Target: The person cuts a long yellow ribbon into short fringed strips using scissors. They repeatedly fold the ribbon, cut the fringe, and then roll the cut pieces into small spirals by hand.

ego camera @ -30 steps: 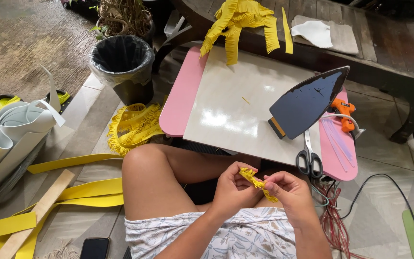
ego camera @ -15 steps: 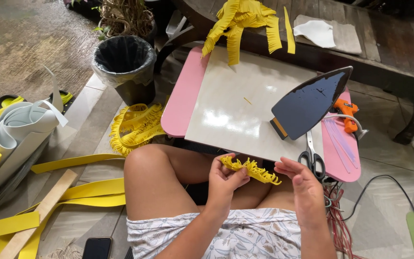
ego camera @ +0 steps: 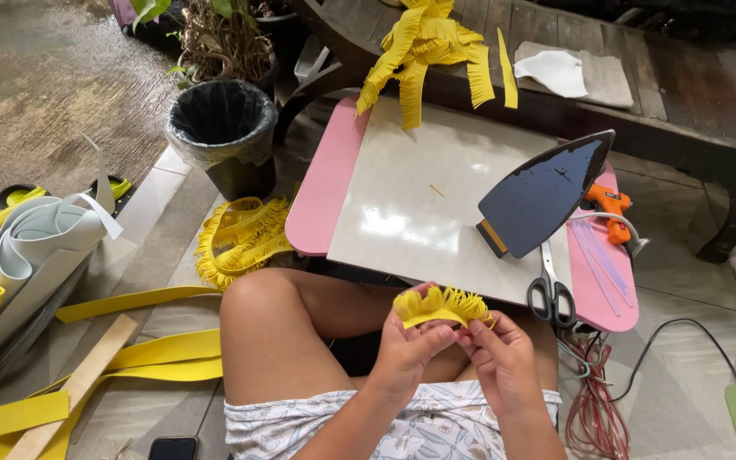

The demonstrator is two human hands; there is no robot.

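A yellow fringed strip [ego camera: 441, 307] is pinched between the fingers of the left hand [ego camera: 408, 351] and right hand [ego camera: 501, 362], near scissors [ego camera: 550, 288] on the pink table [ego camera: 327, 183]; an upturned iron [ego camera: 547, 192] is stood beyond.

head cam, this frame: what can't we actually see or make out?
- Fringed strip: its lower part is hidden in the head view by the left hand and right hand.
- Iron: only the soleplate faces the camera; handle hidden behind.
- Phone: cut by the bottom edge.
- Glue gun: partly behind the iron.
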